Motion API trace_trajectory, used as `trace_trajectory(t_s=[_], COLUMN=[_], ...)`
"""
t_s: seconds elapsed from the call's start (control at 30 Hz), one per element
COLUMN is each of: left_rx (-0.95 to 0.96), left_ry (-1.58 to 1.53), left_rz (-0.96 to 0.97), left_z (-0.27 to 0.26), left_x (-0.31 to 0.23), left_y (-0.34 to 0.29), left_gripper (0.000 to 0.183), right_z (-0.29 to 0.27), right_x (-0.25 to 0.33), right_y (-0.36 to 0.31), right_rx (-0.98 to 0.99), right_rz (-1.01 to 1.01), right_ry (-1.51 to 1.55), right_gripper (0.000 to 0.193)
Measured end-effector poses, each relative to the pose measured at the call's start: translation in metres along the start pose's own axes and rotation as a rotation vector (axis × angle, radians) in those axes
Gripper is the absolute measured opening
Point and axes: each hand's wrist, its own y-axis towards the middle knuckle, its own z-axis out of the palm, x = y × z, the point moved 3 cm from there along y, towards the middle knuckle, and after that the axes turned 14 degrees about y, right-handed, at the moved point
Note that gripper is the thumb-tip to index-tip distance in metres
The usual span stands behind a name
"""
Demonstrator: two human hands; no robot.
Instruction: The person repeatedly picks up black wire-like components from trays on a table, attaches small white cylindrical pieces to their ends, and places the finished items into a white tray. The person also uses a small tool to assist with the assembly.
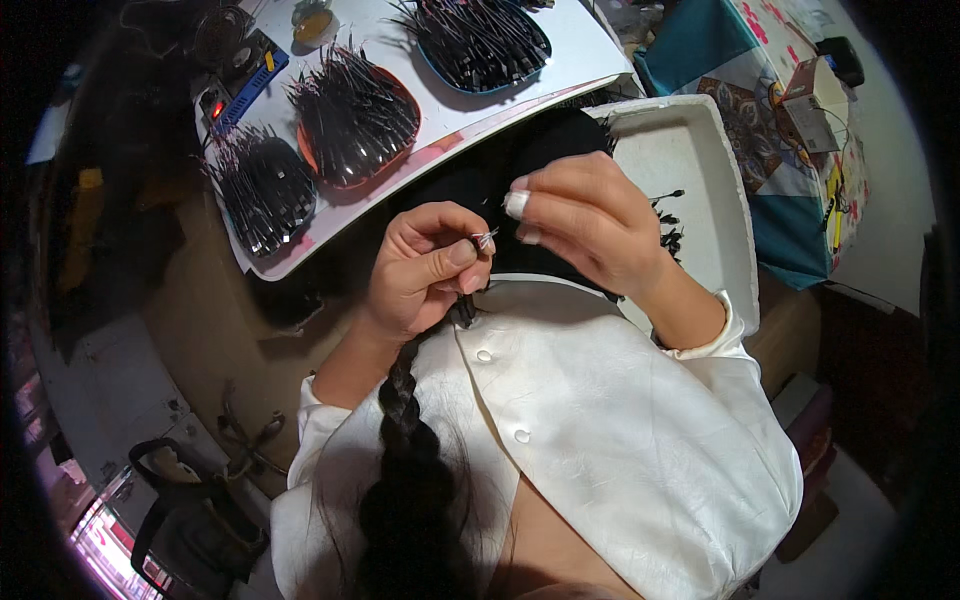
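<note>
In front of my chest, my left hand [428, 265] pinches a thin black cable between thumb and fingers. Its stripped end, a small fan of fine light and coloured wires [485, 240], sticks out past the fingertips. My right hand [592, 215] is raised just to the right, apart from the wires. Its fingers are bent and drawn together, with a white wrapping [517, 204] around one fingertip. Whatever lies between those fingertips, if anything, is too small or blurred to make out.
Bundles of black cables fill a red-orange tray [412, 110], a blue tray [455, 88] and another tray at left on the white table [490, 120]. A blue device [250, 85] with a red light stands at its corner. Right of me, a white foam box [715, 200] holds more cables.
</note>
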Motion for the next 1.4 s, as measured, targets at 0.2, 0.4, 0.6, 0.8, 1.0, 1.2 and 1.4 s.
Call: trace_trajectory(t_s=[0.2,0.4,0.6,0.8,1.0,1.2,1.4], left_rx=[0.002,0.004,0.013,0.123,0.199,0.021,-0.039], left_ry=[-0.140,0.254,0.736,-0.060,-0.250,0.523,1.449], left_rz=[-0.038,-0.008,0.165,-0.027,-0.140,0.089,0.656], left_z=[0.004,0.006,0.003,-0.003,0.002,0.011,0.028], left_x=[0.005,-0.005,-0.017,0.003,0.006,-0.021,-0.046], left_y=[0.000,0.003,0.001,0.007,0.007,0.002,-0.005], left_gripper=[0.015,0.011,0.009,0.014,0.015,0.011,0.019], right_z=[0.006,0.004,0.013,-0.003,0.004,0.020,0.033], right_x=[0.010,-0.005,-0.001,0.000,-0.001,0.007,0.004], right_y=[0.014,0.011,-0.009,0.022,0.025,0.008,-0.011], right_rx=[-0.019,0.177,0.034,0.053,0.077,-0.137,-0.264], right_rz=[-0.275,0.369,1.322,0.186,-0.004,0.451,0.842], right_ry=[-0.162,0.445,1.387,0.387,0.413,0.919,1.187], right_gripper=[0.028,0.018,0.011,0.024,0.017,0.010,0.008])
